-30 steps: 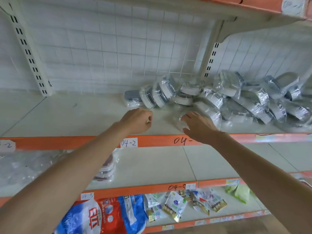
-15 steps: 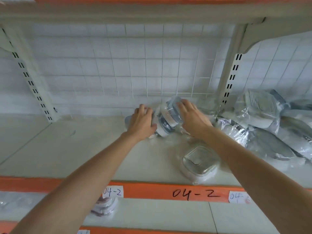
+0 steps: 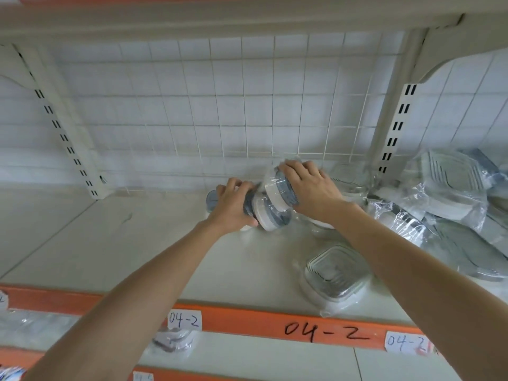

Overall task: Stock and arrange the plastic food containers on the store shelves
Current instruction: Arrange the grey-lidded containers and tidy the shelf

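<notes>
Currently, left hand [image 3: 233, 209] and right hand [image 3: 310, 188] grasp upright round containers [image 3: 270, 204] at the shelf [image 3: 110, 243] back edge; the wrapped heap [image 3: 445, 204] remains unsorted.

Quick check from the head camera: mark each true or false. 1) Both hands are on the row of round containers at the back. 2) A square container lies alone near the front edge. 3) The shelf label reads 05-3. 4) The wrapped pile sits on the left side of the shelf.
1) True: left hand and right hand grip the row of round containers.
2) True: the square container lies apart.
3) False: the shelf label reads 04-2.
4) False: the wrapped pile sits on the right.
</notes>
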Available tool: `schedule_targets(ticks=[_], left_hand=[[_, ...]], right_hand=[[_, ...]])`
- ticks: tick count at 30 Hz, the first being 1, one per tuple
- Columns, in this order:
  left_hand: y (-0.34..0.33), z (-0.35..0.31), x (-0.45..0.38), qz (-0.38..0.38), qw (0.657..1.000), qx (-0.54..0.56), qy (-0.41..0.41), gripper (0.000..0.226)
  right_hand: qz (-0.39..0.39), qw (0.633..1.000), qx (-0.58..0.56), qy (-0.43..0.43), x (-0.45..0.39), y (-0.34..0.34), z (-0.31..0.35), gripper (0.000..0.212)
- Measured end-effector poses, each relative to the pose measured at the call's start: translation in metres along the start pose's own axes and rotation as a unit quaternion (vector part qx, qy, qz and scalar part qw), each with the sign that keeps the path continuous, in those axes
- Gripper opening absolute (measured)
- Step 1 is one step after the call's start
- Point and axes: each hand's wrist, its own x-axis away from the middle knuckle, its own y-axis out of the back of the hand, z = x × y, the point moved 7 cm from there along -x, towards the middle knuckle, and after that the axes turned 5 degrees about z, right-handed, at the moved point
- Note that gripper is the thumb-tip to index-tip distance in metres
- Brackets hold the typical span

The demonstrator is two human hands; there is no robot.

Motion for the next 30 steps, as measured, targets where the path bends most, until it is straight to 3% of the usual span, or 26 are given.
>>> schedule_targets(ticks=[4, 8, 12, 19, 22, 26, 30], left_hand=[[0.018, 0.015, 0.024, 0.021, 1.000, 0.014, -0.016, 0.084], [0.037, 0.040, 0.056, 0.070, 0.997, 0.009, -0.018, 0.090], [0.058, 0.081, 0.086, 0.105, 0.994, 0.027, 0.019, 0.088], [0.073, 0.147, 0.135, 0.180, 0.964, 0.124, 0.153, 0.080], [0.066, 0.160, 0.143, 0.179, 0.962, 0.065, 0.194, 0.077], [0.056, 0.150, 0.145, 0.132, 0.966, -0.070, 0.212, 0.102], [0.055, 0.130, 0.148, 0.073, 0.971, -0.158, 0.163, 0.090]], right_hand=[[-0.039, 0.999, 0.005, 0.022, 0.006, 0.017, 0.029, 0.090], [-0.040, 0.994, 0.010, 0.104, 0.014, 0.029, 0.079, 0.091], [0.057, 0.987, -0.019, 0.147, 0.023, 0.014, 0.128, 0.097], [0.216, 0.973, -0.037, 0.077, 0.037, -0.034, 0.157, 0.100], [0.245, 0.965, -0.087, 0.041, 0.039, -0.044, 0.153, 0.109], [0.301, 0.943, -0.139, -0.005, 0.045, -0.057, 0.142, 0.120], [0.215, 0.966, -0.139, -0.029, 0.051, -0.051, 0.147, 0.102]])
